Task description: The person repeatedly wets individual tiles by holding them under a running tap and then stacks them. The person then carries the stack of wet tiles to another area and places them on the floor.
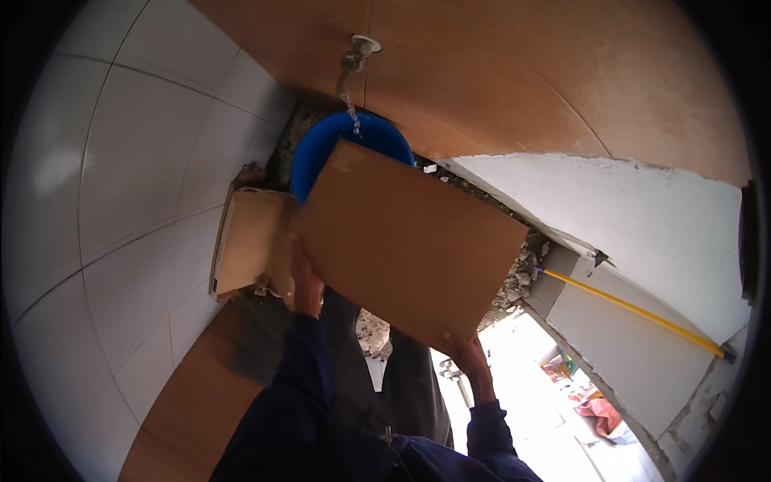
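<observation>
A large, flat brown rectangular tile (409, 237) is held tilted in front of me with both hands. My left hand (305, 277) is closed on its left edge, and my right hand (470, 357) grips the near edge toward the right corner. Most of the fingers are hidden under the tile. Its far left corner overlaps the blue bucket (309, 153), covering part of the opening. Water runs from the tap (351, 63) on the brown wall down into the bucket.
An open cardboard box (249, 241) stands left of the tile, against the white tiled wall (144, 161). Rubble (514, 281) lies on the right. A yellow pole (634, 309) rests beyond it. Another brown surface (197, 394) is at lower left, and colourful cloth or bags (598, 410) lie at lower right.
</observation>
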Action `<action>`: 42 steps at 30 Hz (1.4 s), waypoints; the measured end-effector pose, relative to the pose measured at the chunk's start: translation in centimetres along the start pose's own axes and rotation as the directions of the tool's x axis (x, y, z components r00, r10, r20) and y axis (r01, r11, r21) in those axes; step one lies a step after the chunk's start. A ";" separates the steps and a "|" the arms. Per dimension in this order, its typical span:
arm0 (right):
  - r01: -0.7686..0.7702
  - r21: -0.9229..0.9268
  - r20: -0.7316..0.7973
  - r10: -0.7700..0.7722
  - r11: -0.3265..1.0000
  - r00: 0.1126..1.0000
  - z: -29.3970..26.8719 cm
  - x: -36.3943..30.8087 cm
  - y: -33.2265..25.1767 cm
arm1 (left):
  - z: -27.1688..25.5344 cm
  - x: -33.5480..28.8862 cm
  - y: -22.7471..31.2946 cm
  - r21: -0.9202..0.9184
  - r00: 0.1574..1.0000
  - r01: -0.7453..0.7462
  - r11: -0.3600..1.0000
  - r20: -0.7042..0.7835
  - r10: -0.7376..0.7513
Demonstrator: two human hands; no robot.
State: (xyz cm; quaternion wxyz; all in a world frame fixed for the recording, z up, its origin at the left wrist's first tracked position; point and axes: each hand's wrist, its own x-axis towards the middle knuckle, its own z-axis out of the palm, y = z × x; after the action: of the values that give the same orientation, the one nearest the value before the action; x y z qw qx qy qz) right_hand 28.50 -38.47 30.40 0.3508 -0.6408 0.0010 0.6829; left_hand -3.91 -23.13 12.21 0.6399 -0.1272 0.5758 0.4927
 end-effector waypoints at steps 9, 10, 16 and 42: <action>-0.071 0.375 0.115 0.029 0.924 0.993 0.3 14.2 3.8 | 2.1 4.2 3.7 0.027 0.956 -0.285 0.958 0.079 0.282; -0.071 0.384 0.120 0.027 0.920 0.992 0.5 14.8 4.0 | 2.2 4.9 3.7 0.022 0.935 -0.335 0.942 0.132 0.330; -0.041 0.597 0.082 -0.010 0.801 0.997 1.8 15.8 5.8 | 7.2 5.2 4.7 0.054 0.939 -0.292 0.955 0.208 0.275; -0.159 0.185 -0.039 0.169 0.970 0.985 2.2 14.2 3.2 | 10.6 3.8 7.5 0.293 0.898 -0.407 0.865 -0.044 0.438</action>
State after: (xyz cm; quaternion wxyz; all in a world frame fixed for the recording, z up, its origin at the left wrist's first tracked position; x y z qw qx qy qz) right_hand 25.99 -33.06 16.94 0.3500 -0.6223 0.1256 0.6888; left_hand -3.81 -9.96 15.15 0.4954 0.0657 0.6867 0.5279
